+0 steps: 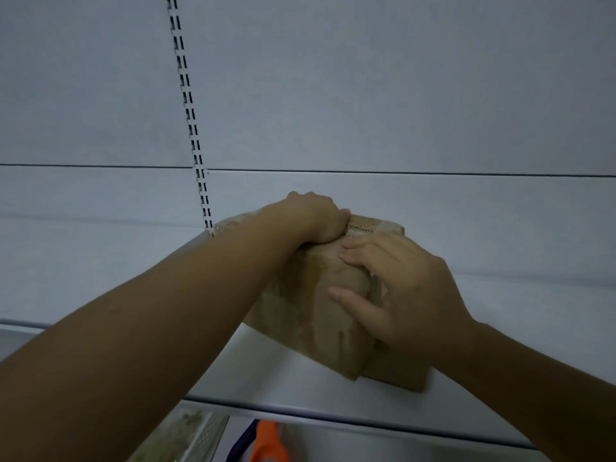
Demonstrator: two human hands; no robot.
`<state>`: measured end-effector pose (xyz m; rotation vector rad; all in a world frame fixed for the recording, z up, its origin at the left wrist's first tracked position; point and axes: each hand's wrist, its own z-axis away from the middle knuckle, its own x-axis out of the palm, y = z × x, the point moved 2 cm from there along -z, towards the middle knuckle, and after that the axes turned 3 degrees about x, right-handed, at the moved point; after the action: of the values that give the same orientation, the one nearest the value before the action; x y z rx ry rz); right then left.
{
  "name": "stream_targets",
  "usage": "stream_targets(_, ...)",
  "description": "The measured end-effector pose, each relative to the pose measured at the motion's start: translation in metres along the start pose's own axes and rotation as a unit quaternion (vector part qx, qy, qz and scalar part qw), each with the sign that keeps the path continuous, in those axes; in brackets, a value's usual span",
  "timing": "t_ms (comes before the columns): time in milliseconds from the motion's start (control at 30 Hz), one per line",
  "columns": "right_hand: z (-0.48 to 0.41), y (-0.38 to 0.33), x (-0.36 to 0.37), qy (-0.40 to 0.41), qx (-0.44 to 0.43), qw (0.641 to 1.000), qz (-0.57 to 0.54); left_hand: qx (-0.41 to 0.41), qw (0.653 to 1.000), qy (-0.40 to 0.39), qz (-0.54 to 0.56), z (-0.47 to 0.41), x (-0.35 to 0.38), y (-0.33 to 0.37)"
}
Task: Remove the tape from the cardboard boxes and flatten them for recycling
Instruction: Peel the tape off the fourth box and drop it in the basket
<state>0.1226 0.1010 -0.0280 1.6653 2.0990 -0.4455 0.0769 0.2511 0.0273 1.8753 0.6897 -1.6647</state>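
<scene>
Left hand (315,219) fisted atop cardboard box (310,305), right hand (396,288) fingers spread flat against it

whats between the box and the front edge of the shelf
Nothing: in the head view, a bare strip of white shelf runs from the cardboard box to the front edge.

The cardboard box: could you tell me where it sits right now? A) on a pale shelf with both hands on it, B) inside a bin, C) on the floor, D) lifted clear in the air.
A: the cardboard box rests on the pale shelf, with the left hand gripping its far top and the right hand spread over its near side.
</scene>
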Motion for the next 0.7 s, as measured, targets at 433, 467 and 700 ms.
stream_targets(433, -0.003, -0.008, -0.004, 0.053, 0.018, 0.998, -0.014, -0.058, 0.998, 0.010, 0.013, 0.001, 0.002, -0.008)
stream_targets(467, -0.003, -0.009, -0.004, 0.059, 0.019, 0.998, -0.012, -0.060, 0.998, 0.010, 0.014, 0.001, 0.002, -0.008)
stream_targets(700, 0.001, -0.008, 0.005, 0.083, -0.059, 0.994, 0.047, -0.049, 0.998, 0.019, 0.022, 0.003, 0.002, -0.008)
